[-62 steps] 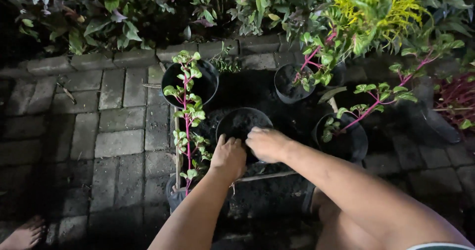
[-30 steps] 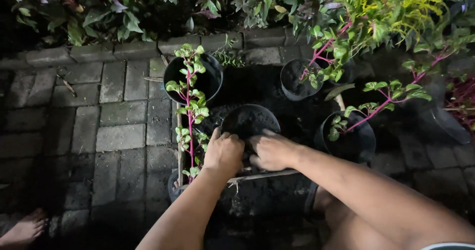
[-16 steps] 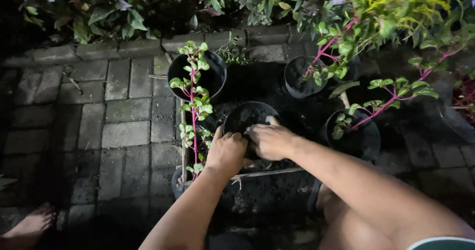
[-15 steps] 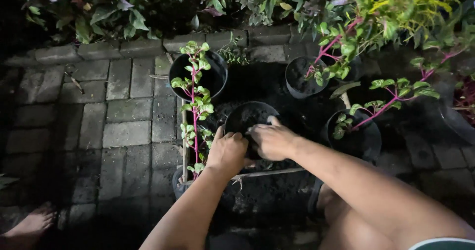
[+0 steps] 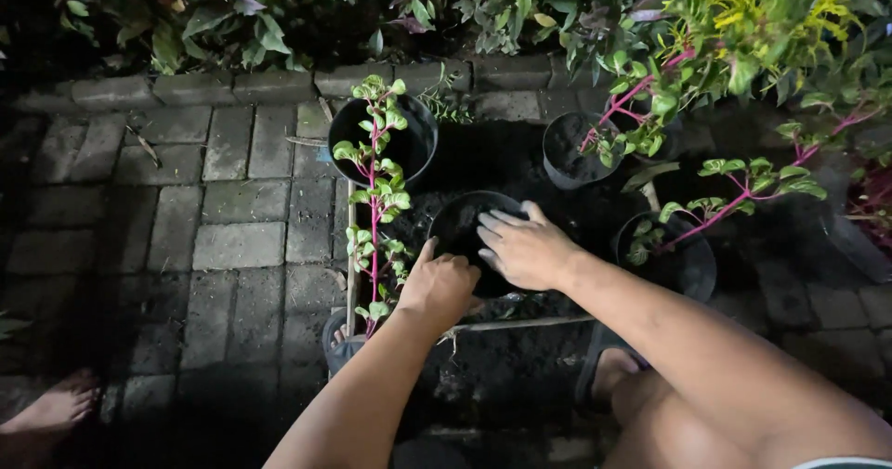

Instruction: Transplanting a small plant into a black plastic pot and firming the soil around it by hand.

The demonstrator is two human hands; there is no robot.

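Observation:
A black plastic pot (image 5: 457, 223) filled with dark soil stands in the middle of a patch of loose soil. My left hand (image 5: 439, 283) grips the pot's near left rim. My right hand (image 5: 525, 243) lies flat on the soil inside the pot, fingers together and pointing left. A tall cutting with a pink stem and green leaves (image 5: 375, 211) rises just left of my left hand from a small pot (image 5: 336, 344) near my forearm.
Three more black pots stand around: an empty-looking one (image 5: 413, 144) behind, one with a pink-stemmed plant (image 5: 569, 149) at the back right, another (image 5: 683, 260) at the right. Grey paving bricks (image 5: 223, 237) cover the left. A garden bed (image 5: 279, 14) runs along the back. A bare foot (image 5: 46, 409) shows bottom left.
My right hand has slid from the pot's near rim up onto the soil and flattened out. My left hand stays on the rim. The view has shifted slightly.

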